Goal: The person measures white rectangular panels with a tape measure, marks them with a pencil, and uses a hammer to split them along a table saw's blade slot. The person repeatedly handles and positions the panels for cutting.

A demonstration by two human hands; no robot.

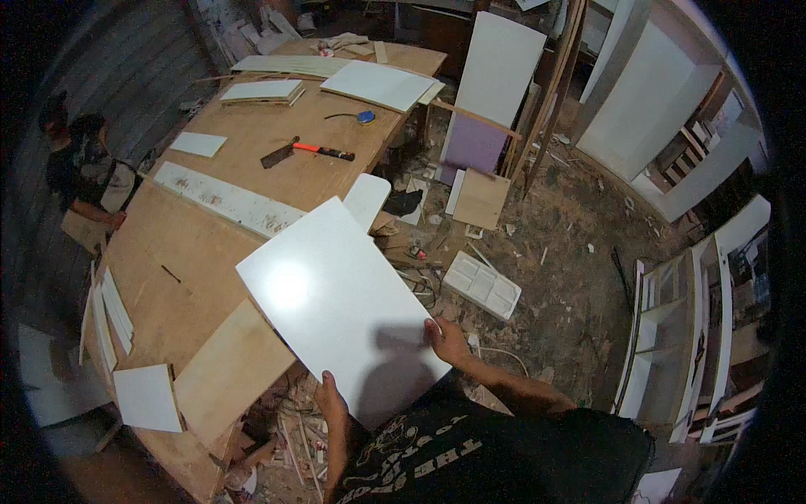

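Observation:
A glossy white rectangular board (344,294) is held in front of my body, its far end over the edge of the workbench (243,227). My left hand (331,398) grips its near left edge, thumb on top and the other fingers hidden beneath. At the right edge, my right hand (447,343) grips the same board, with its fingertips under it. Light glares off the upper face, and a shadow falls across the near corner. Beside the board's left edge, a bare wooden panel (233,370) lies on the bench, next to a small white panel (148,398).
Farther along the bench lie an orange-handled hammer (307,151), a blue tape measure (364,118) and several white boards (378,84). A person (92,168) is at the bench's left side. Scraps litter the floor (562,294) around a white plastic step (482,286). White cabinet frames (672,336) stand right.

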